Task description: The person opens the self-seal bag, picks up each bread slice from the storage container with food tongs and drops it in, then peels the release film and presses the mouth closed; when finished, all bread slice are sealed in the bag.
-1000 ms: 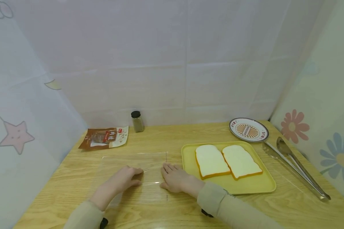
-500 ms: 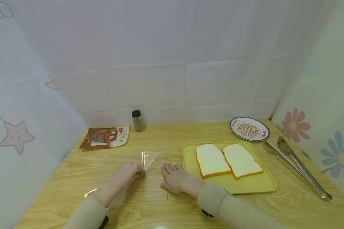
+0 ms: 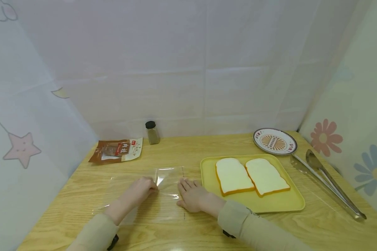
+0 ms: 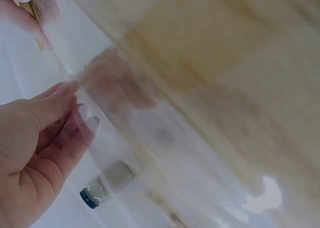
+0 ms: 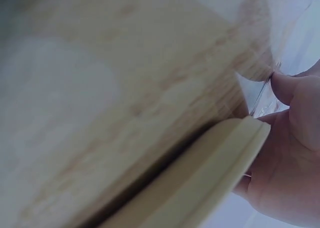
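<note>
A clear plastic film (image 3: 168, 209) lies on the wooden table; I cannot tell whether it is a bag or one sheet. My left hand (image 3: 139, 191) pinches it near the middle between thumb and index finger, and a shiny fold rises from the pinch. The left wrist view shows that thumb (image 4: 62, 90) pressed to the finger through the film. Beside the tray, my right hand (image 3: 192, 196) rests on the film's right edge with its fingers spread. Its palm side shows only partly in the right wrist view, by the tray's rim (image 5: 215, 173).
Right of the film, a yellow tray (image 3: 248, 205) bears two bread slices (image 3: 234, 176). Behind it sits a patterned plate (image 3: 274, 141), and metal tongs (image 3: 330, 184) lie at the far right. A brown packet (image 3: 113, 151) and a black-capped jar (image 3: 152, 133) stand at the back left.
My left fingers, earlier spread a little apart on the film, have closed into a pinch and pulled up a shiny fold. The right hand stays in place.
</note>
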Available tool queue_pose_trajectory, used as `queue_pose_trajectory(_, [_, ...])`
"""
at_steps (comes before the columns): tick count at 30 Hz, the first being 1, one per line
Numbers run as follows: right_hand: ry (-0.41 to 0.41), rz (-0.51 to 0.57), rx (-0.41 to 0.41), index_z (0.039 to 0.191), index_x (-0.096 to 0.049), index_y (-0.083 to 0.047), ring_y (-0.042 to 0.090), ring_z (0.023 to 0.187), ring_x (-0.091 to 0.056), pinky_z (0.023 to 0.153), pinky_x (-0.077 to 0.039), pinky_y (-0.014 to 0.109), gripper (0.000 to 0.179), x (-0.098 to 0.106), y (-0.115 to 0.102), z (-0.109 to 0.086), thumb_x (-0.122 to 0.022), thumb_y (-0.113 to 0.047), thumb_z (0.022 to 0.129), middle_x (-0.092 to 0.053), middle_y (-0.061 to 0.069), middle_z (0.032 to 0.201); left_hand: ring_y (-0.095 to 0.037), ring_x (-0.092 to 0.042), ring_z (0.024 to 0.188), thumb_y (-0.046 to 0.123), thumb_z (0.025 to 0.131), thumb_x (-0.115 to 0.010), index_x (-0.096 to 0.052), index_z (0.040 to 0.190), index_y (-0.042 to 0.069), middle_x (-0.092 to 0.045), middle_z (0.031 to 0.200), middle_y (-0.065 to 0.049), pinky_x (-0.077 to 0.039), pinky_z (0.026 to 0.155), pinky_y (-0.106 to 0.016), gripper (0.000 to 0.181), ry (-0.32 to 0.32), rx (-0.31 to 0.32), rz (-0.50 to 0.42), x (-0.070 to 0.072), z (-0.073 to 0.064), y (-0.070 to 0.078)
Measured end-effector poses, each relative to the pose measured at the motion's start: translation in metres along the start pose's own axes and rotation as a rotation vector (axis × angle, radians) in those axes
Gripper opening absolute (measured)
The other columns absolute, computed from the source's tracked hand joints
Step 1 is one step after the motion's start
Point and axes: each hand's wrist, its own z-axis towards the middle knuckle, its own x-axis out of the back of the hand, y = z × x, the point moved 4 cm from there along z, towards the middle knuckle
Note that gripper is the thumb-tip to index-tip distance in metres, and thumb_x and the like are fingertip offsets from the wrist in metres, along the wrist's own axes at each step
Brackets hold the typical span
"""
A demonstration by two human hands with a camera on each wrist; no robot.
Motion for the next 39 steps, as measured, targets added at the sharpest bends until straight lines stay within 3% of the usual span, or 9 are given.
queue_pose_trajectory(4, [0.004,0.003,-0.005,0.150,-0.023,-0.011,0.021,0.146,-0.017,0.119,-0.021,0.040,0.065,0.0016,0.0001,-0.0006,-0.038,-0.048,0.099,-0.017,0.006,0.158,-0.013,-0.059,0.068,0.001,0.080,-0.068,-0.068,0.077,0.001,-0.061,0.076,-0.004,-0.051,0.059,-0.018,0.003,0.027,0.004,-0.071,0.0014,-0.0023,-0.0022])
queue_pose_trajectory(9, [0.004,0.013,-0.004,0.150,-0.023,-0.010,0.021,0.146,-0.017,0.120,-0.020,0.040,0.065,0.0004,0.0004,0.0002,-0.037,-0.048,0.099,-0.017,0.007,0.158,-0.002,-0.050,0.059,-0.003,0.083,-0.065,-0.061,0.075,0.005,-0.064,0.069,-0.002,-0.047,0.053,-0.016,0.012,0.058,-0.002,-0.076,0.0005,-0.0055,-0.0021])
queue_pose_trajectory(12, [0.003,0.005,-0.008,0.150,-0.023,-0.010,0.021,0.146,-0.017,0.120,-0.021,0.040,0.066,0.0000,0.0010,0.0013,-0.037,-0.049,0.099,-0.017,0.007,0.158,-0.005,-0.055,0.059,-0.005,0.082,-0.066,-0.063,0.077,0.004,-0.067,0.071,-0.005,-0.049,0.053,-0.016,0.010,0.074,-0.010,-0.061,0.0001,-0.0048,-0.0023])
queue_pose_trajectory(16, [-0.005,-0.003,-0.012,0.150,-0.023,-0.011,0.021,0.146,-0.017,0.119,-0.021,0.040,0.067,-0.0007,0.0009,0.0025,-0.038,-0.050,0.098,-0.017,0.006,0.158,-0.014,-0.065,0.067,-0.008,0.077,-0.069,-0.067,0.085,0.000,-0.070,0.076,-0.008,-0.054,0.059,-0.020,0.011,0.032,0.021,-0.087,-0.0004,-0.0027,-0.0030])
queue_pose_trajectory(19, [-0.013,0.000,-0.010,0.150,-0.022,-0.011,0.021,0.146,-0.016,0.119,-0.021,0.040,0.067,-0.0009,0.0003,0.0024,-0.038,-0.050,0.098,-0.016,0.006,0.158,-0.012,-0.063,0.067,-0.011,0.075,-0.070,-0.068,0.086,-0.001,-0.068,0.074,-0.006,-0.053,0.059,-0.020,0.015,-0.019,0.056,-0.134,-0.0005,-0.0016,-0.0035])
queue_pose_trajectory(22, [-0.022,0.005,-0.012,0.151,-0.021,-0.012,0.021,0.146,-0.015,0.120,-0.020,0.040,0.067,-0.0002,0.0000,0.0018,-0.037,-0.050,0.098,-0.015,0.006,0.158,-0.005,-0.057,0.064,-0.009,0.074,-0.071,-0.066,0.079,0.002,-0.066,0.071,-0.002,-0.049,0.056,-0.018,0.013,-0.045,0.086,-0.152,-0.0001,-0.0013,-0.0043])
queue_pose_trajectory(27, [-0.034,0.004,-0.016,0.151,-0.021,-0.012,0.020,0.147,-0.014,0.120,-0.020,0.040,0.066,0.0009,-0.0006,0.0013,-0.038,-0.049,0.098,-0.014,0.005,0.159,-0.002,-0.045,0.058,0.004,0.073,-0.076,-0.059,0.065,0.011,-0.058,0.065,0.005,-0.039,0.051,-0.016,0.021,-0.054,0.114,-0.080,-0.0005,-0.0022,-0.0061])
queue_pose_trajectory(33, [-0.026,0.010,-0.014,0.151,-0.022,-0.011,0.020,0.146,-0.015,0.120,-0.020,0.039,0.066,0.0007,-0.0012,0.0008,-0.038,-0.049,0.099,-0.015,0.005,0.158,-0.003,-0.051,0.058,0.005,0.076,-0.074,-0.063,0.065,0.010,-0.062,0.065,0.003,-0.043,0.051,-0.016,0.015,-0.028,0.069,0.033,0.0006,-0.0037,-0.0053])
queue_pose_trajectory(39, [-0.018,0.011,-0.017,0.150,-0.024,-0.011,0.021,0.146,-0.017,0.120,-0.021,0.039,0.065,0.0018,-0.0004,0.0006,-0.039,-0.047,0.099,-0.017,0.006,0.158,-0.009,-0.056,0.059,0.005,0.079,-0.070,-0.064,0.070,0.007,-0.061,0.066,0.001,-0.049,0.054,-0.021,0.012,-0.005,0.040,0.050,0.0065,-0.0056,-0.0022])
